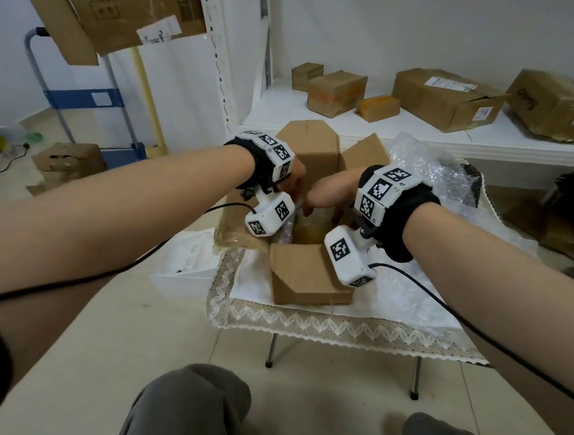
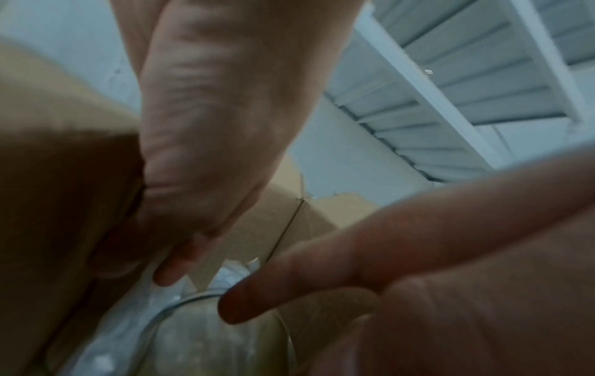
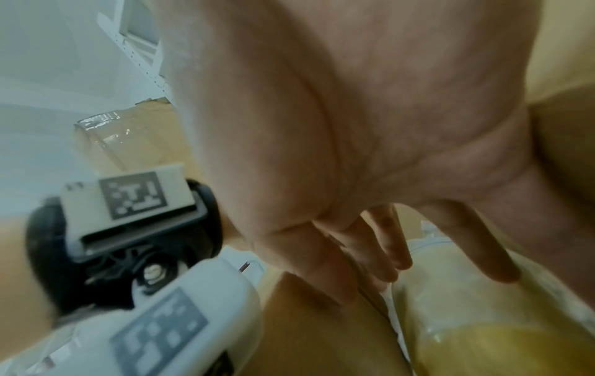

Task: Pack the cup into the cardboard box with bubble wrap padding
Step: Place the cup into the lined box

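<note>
One clear cup [image 2: 206, 338] sits down inside the one open cardboard box [image 1: 308, 277], bubble wrap [image 2: 231, 274] tucked beside it. Both hands reach in, left hand [image 1: 295, 177] and right hand [image 1: 328, 196], fingers loosely spread, gripping nothing.

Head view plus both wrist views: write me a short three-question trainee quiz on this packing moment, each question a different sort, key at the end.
1. True or false: the cup is already down inside the open cardboard box.
2. Multiple choice: where does the spare bubble wrap lie? A) on the floor by the blue cart; B) on the table behind the right hand; C) on the white shelf among the boxes.
3. Fill in: the left hand and the right hand both reach into the ____.

Key: 1 true; 2 B; 3 cardboard box.
</note>
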`<state>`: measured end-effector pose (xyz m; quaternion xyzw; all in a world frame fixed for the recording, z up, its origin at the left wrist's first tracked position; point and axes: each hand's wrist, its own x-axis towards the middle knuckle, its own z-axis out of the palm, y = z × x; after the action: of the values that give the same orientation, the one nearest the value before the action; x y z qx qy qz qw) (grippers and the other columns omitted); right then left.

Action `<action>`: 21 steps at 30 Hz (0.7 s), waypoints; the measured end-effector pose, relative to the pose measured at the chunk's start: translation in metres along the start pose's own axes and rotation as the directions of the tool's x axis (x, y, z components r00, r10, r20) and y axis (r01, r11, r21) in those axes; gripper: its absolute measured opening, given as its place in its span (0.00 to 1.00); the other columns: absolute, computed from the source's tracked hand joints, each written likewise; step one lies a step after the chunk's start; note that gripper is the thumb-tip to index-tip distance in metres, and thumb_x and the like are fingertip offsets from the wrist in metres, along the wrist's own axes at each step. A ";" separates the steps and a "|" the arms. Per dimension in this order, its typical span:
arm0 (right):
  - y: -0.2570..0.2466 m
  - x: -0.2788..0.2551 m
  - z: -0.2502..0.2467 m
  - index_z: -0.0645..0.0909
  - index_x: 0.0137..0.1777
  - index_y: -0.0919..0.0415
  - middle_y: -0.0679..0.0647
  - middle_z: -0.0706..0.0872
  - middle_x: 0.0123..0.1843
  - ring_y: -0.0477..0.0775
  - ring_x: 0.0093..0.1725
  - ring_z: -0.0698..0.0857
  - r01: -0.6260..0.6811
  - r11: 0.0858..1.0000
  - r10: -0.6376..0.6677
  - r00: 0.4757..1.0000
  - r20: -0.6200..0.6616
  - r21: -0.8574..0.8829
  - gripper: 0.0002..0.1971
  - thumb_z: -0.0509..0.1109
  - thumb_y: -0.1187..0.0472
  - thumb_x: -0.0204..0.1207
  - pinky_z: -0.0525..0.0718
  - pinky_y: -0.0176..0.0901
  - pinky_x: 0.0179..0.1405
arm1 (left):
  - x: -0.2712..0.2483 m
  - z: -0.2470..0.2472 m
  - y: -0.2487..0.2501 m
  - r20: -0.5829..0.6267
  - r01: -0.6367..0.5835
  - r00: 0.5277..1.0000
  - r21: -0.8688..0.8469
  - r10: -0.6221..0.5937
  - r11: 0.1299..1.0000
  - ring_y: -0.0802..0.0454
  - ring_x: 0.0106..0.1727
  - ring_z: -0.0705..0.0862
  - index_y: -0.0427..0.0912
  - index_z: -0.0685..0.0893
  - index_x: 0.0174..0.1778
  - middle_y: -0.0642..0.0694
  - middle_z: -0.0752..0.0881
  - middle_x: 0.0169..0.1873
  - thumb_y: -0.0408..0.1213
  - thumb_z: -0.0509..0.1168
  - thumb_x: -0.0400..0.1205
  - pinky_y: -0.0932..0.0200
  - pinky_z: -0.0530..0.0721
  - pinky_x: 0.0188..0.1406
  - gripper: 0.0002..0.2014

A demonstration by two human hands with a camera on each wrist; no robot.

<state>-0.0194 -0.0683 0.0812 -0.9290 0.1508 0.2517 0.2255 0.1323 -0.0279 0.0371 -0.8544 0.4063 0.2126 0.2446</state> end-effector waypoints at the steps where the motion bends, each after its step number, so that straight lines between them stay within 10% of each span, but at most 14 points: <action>1: 0.000 0.000 0.000 0.64 0.80 0.72 0.63 0.70 0.79 0.58 0.77 0.70 -0.004 1.000 0.004 1.000 0.001 -0.003 0.23 0.58 0.65 0.87 0.75 0.40 0.42 | 0.002 0.004 -0.003 0.023 -0.009 1.000 0.003 0.009 1.000 0.54 0.28 0.77 0.44 0.81 0.53 0.50 0.80 0.32 0.35 0.63 0.86 0.64 0.74 0.25 0.03; 6: 0.003 0.006 0.003 0.69 0.77 0.73 0.66 0.72 0.79 0.63 0.78 0.72 -0.027 0.998 0.029 0.999 -0.029 0.049 0.22 0.59 0.64 0.87 0.73 0.40 0.39 | 0.014 0.023 -0.016 0.040 0.005 0.999 0.031 -0.006 1.000 0.47 0.39 0.77 0.41 0.86 0.51 0.47 0.82 0.41 0.36 0.64 0.85 0.59 0.79 0.38 0.06; 12: 0.006 0.017 0.004 0.66 0.79 0.71 0.66 0.71 0.78 0.62 0.77 0.72 -0.073 0.987 0.080 0.996 -0.044 0.140 0.22 0.58 0.63 0.88 0.75 0.50 0.64 | 0.013 0.025 -0.014 -0.006 0.012 1.000 -0.032 -0.012 0.999 0.46 0.37 0.73 0.38 0.86 0.50 0.44 0.80 0.41 0.36 0.65 0.83 0.60 0.72 0.30 0.07; 16: 0.006 0.021 0.003 0.65 0.79 0.68 0.69 0.76 0.70 0.67 0.71 0.79 -0.098 0.975 0.107 0.994 -0.034 0.201 0.23 0.60 0.61 0.86 0.81 0.49 0.46 | 0.013 0.026 -0.013 -0.073 0.055 0.995 -0.091 -0.062 0.994 0.52 0.26 0.68 0.37 0.79 0.42 0.48 0.73 0.27 0.41 0.67 0.84 0.62 0.69 0.25 0.10; 21: 0.005 0.024 0.003 0.68 0.78 0.66 0.67 0.77 0.72 0.69 0.66 0.82 -0.113 0.976 0.125 0.991 -0.050 0.187 0.23 0.61 0.58 0.86 0.83 0.55 0.62 | 0.012 0.027 -0.013 -0.106 0.079 0.990 -0.123 -0.092 0.989 0.53 0.25 0.67 0.38 0.77 0.35 0.47 0.73 0.28 0.37 0.67 0.84 0.64 0.67 0.22 0.13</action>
<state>-0.0028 -0.0753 0.0639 -0.9009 0.2355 0.2211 0.2898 0.1447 -0.0116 0.0120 -0.8946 0.3688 0.1775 0.1792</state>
